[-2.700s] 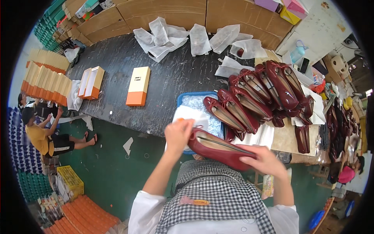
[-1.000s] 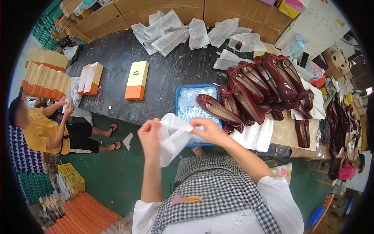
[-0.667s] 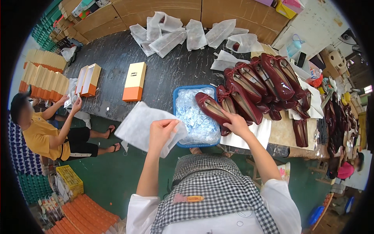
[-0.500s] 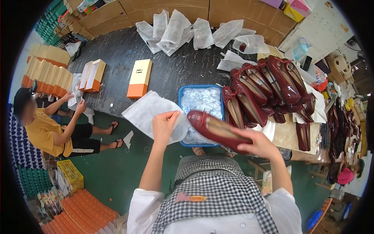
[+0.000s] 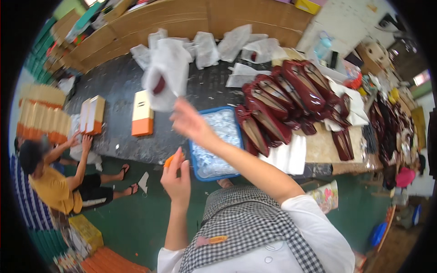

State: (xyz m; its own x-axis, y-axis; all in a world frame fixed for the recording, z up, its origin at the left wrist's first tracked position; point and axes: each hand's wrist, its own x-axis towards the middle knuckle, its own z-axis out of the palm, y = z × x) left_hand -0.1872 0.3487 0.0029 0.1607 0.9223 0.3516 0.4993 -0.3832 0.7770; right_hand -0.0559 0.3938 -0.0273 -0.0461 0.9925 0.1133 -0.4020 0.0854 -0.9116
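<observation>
**Bagged shoe seen just beyond the right hand's fingertips**

A white bag (image 5: 170, 59) is seen over the far side of the desk (image 5: 117, 75), just past the fingertips of the right hand (image 5: 193, 122). Inside its lower opening, part of a dark red shoe (image 5: 159, 84) is exposed. The right hand is opened, its fingers extended and blurred; whether the bag's lower edge is touched by them cannot be told. The left hand (image 5: 176, 181) is raised nearer the apron (image 5: 236, 220), thumb and fingers parted, and a small orange piece (image 5: 169, 160) is worn or held at the fingers; which of these cannot be told.

The bag is made of thin, matte, cloth-like material, softly creased. More white bags (image 5: 207, 50) are lined up along the back. To the right, glossy dark red flats (image 5: 302, 93) with thin bows are heaped. Between heap and left hand, a blue basket (image 5: 218, 177) is filled with crinkled, clear-bluish packets (image 5: 214, 157).

The desk is black and streaked with pale scuffs; a cream-and-orange box (image 5: 143, 111) is set on it. It is backed by brown cardboard (image 5: 164, 20). At the left, paired box parts (image 5: 93, 114) are reached by a person in yellow (image 5: 57, 189), above a green floor (image 5: 136, 223).
</observation>
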